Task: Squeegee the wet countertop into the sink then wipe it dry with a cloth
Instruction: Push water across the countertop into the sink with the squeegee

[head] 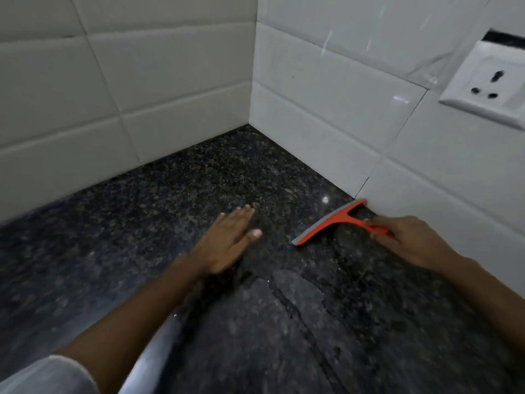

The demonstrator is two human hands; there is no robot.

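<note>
- nearest the person, the dark speckled granite desk carries a thin sheet of water with ragged edges and a dry streak running through it; a pale rounded edge at the near left may be the sink rim, but that cannot be told.
- the left hand lies flat on the desk, fingers straight and together, thumb out, gripping nothing; it looks to be bracing.
- the right hand is closed round the handle of the orange squeegee, fingers curled over the grip.
- the squeegee sits toward the right wall edge of the desk, its grey blade down on the stone and one end touching the foot of the white tiled wall.
- beyond it the back corner of the desk looks dull, with only a small glint of wet.
- a white wall socket sits on the right wall, well above the desk.
- judged step: the squeegee stage, at the head of a stroke. the next move calls for drawing the blade toward the near edge with even pressure, kept flat so no streak is left. no cloth is in view, so drying is not yet begun.
</note>
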